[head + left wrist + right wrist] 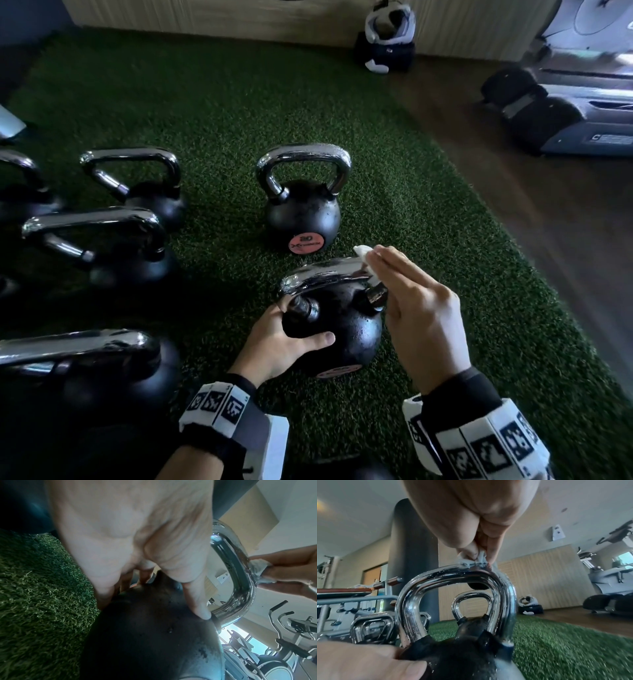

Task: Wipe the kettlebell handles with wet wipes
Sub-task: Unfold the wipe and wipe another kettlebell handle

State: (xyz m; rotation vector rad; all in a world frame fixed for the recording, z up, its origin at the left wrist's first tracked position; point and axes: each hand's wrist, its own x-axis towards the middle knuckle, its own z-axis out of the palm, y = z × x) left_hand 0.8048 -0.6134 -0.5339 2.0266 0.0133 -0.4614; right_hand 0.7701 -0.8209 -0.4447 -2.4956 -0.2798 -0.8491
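Observation:
A black kettlebell [342,329] with a wet chrome handle [325,274] stands on the green turf in front of me. My left hand [284,339] grips its round body, thumb across the front and fingers near the handle's left post. My right hand [411,301] pinches a crumpled white wet wipe [363,253] and presses it against the handle's upper right corner. The right wrist view shows the wipe [476,559] bunched between thumb and fingers on top of the handle [453,574]. From the left wrist the wipe [259,568] lies against the handle [240,574].
A second kettlebell [303,205] with a pink label stands just behind. Several more kettlebells [133,192] line the left side of the turf [428,205]. Wood floor, cardio machines [565,113] and a dark bag [387,44] by the wall lie to the right and back.

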